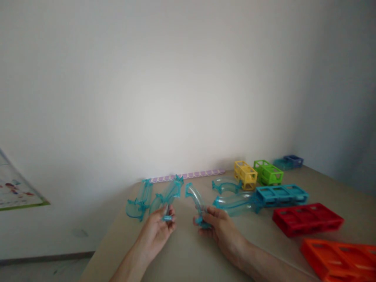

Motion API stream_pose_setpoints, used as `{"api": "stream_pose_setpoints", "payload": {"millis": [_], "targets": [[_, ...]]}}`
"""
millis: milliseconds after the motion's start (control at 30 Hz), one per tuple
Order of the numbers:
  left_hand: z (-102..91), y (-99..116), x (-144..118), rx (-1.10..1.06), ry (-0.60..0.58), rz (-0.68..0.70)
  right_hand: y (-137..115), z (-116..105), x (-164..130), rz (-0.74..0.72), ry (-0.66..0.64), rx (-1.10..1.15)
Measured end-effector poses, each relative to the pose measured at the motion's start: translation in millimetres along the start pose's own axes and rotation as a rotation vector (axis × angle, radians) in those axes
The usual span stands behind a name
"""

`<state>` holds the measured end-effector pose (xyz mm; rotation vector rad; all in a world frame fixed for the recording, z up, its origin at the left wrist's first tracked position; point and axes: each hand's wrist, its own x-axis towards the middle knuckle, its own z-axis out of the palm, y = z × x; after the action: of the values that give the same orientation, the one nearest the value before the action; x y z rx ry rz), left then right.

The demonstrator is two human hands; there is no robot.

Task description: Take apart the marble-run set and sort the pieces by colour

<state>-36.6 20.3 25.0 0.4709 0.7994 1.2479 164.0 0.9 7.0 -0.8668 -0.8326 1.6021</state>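
Two clear teal track pieces are held low over the desk [182, 254], a straight chute [167, 196] pinched in the left hand [158, 231], a curved chute [196, 203] in the right hand [219, 229]; the ends probably want aligning before mating.

A: Track pcs, colour?
B: Curved chute [196, 199] in right hand [219, 227], clear teal. Straight chute [167, 196] at left hand [160, 227], same. Loose chutes [235, 201], same.
A: Blocks?
B: Yellow frame [245, 174], green frame [268, 172], blue tray [281, 194], red tray [307, 218], orange tray [343, 254].
A: Strip by wall?
B: Lilac strip [188, 176], white zigzag patt. Table [188, 254] beige.
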Motion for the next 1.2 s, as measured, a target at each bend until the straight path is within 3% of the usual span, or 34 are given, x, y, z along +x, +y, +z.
{"api": "stream_pose_setpoints", "payload": {"millis": [167, 300, 600, 1033, 1200], "targets": [[3.4, -6, -4, -0.049, -0.168, -0.062, 1, -1, -2, -0.002, -0.111, 0.024], [7.5, -13, -8, -0.017, -0.165, -0.087, 3, 4, -5, 0.076, -0.225, 0.018], [10.7, -27, -13, 0.148, -0.227, -0.158, 13, 0, 3, 0.008, -0.290, -0.120], [12.8, -30, -14, 0.284, -0.296, -0.091, 7, 6, -3, -0.020, -0.330, -0.190], [10.9, -28, -13, 0.209, -0.296, -0.055, 10, 3, 0, -0.007, -0.290, -0.161]]}}
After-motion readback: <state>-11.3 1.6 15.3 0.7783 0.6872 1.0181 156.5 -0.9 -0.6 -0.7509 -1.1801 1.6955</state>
